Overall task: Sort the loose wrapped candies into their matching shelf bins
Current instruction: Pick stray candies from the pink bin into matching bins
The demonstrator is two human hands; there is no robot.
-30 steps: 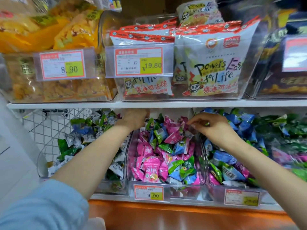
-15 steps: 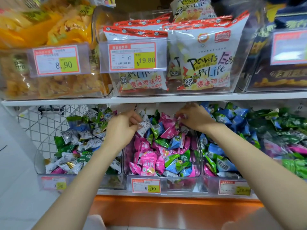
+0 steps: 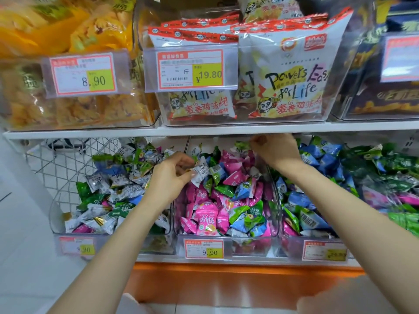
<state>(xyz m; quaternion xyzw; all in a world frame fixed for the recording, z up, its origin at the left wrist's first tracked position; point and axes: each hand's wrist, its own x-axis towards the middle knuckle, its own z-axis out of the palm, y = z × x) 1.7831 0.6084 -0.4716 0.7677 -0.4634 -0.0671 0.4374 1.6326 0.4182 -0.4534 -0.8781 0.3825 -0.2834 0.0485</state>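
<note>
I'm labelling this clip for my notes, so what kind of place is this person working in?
Most likely a shop's snack aisle, perhaps a supermarket. Clear shelf bins hold loose wrapped candies, printed price tags such as 9.90 clip to their fronts, and bagged snacks sit higher up.

**Three bins under the snack shelf**

We face three bins in a row on the lower shelf (image 3: 158, 259). The middle bin (image 3: 274, 214) is at 12 o'clock, the left bin (image 3: 56, 223) at its 9 and the right bin (image 3: 292, 243) at its 3. A tag (image 3: 204, 248) fronts each. Snack tubs (image 3: 333, 103) stand on the upper shelf (image 3: 90, 133). Our left hand (image 3: 170, 175) holds a candy (image 3: 200, 172) over the left-middle wall. Our right hand (image 3: 275, 150) pinches a rear candy (image 3: 242, 145) at the middle bin's back.
</note>
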